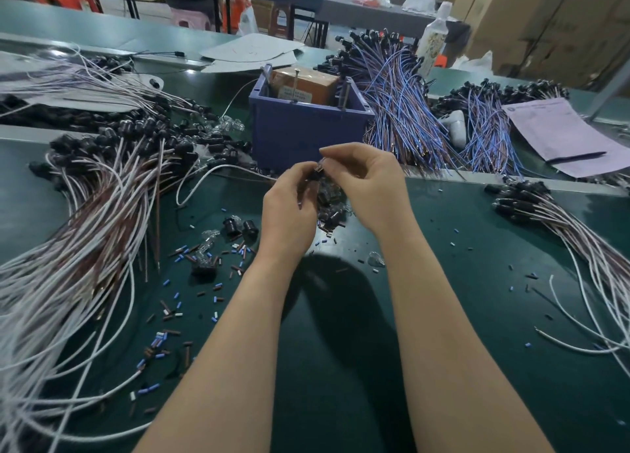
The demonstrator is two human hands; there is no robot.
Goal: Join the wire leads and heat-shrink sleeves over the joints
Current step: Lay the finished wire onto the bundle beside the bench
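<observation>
My left hand (289, 207) and my right hand (368, 186) meet above the green bench in front of a blue box. Between their fingertips they pinch a small clear bulb part (319, 167) with a dark holder below it. A little heap of dark and clear parts (329, 210) lies under the hands, partly hidden by them. Short blue, brown and white sleeve pieces (170, 319) are scattered over the mat at the left. White and brown wire leads with black caps (102, 214) fan out on the left.
A blue plastic box (303, 135) with a brown block inside stands just behind the hands. Blue and brown wire bundles (402, 105) lie right of it, more white leads (579, 248) at the right edge. A pink paper with a pen (566, 135) lies at the far right.
</observation>
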